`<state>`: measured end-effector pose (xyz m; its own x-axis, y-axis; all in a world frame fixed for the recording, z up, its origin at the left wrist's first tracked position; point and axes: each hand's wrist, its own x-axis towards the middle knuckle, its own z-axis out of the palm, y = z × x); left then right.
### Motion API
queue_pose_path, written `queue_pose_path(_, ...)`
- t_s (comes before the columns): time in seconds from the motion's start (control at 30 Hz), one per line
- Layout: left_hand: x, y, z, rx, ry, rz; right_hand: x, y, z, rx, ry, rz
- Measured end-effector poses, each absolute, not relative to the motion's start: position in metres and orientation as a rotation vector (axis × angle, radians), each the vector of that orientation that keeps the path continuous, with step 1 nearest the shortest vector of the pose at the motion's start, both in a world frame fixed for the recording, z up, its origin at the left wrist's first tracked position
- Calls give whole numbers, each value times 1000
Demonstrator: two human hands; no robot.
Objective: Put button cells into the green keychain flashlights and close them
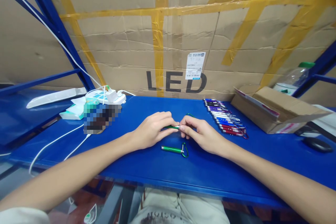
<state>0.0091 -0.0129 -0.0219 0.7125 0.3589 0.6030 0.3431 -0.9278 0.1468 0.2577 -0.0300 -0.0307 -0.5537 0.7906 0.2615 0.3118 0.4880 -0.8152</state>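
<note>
My left hand [154,129] is closed in a pinch on a slim green metal tube [172,127], which looks like a keychain penlight. Its silvery end is between the fingertips of my right hand [201,134], also closed. A bit of green carabiner [190,115] shows behind the right fingers; most of the piece is hidden by my hands. On the table just below them lies a second green penlight [172,149], its heart-shaped carabiner clip pointing right.
Right of my hands, several penlights [223,117] lie in a row, in purple, silver, blue and red. Beyond them are an open cardboard box [275,108] and a black mouse [317,144]. A power strip [105,96] with white cables lies left. A big taped carton [126,49] stands behind.
</note>
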Motion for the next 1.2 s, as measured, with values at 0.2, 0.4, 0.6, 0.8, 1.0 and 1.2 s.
queue_pose_path(0.2, 8, -13, -22, 2856, 618, 1013, 257, -30, -32, -909, -2088, 933)
queue_pose_path(0.4, 8, -13, -23, 2833, 619, 1000, 257, -29, -31, -910, -2075, 961)
queue_pose_path(0.6, 8, -13, -22, 2820, 629, 944, 258, -30, -31, -915, -2117, 973)
queue_pose_path(0.8, 8, -15, -20, 2830, 623, 915, 259, -30, -32, -913, -2153, 954)
queue_pose_path(1.0, 8, -13, -23, 2827, 613, 951, 259, -29, -32, -923, -2152, 924)
queue_pose_path(1.2, 7, -12, -24, 2823, 616, 954, 259, -27, -33, -938, -2121, 883)
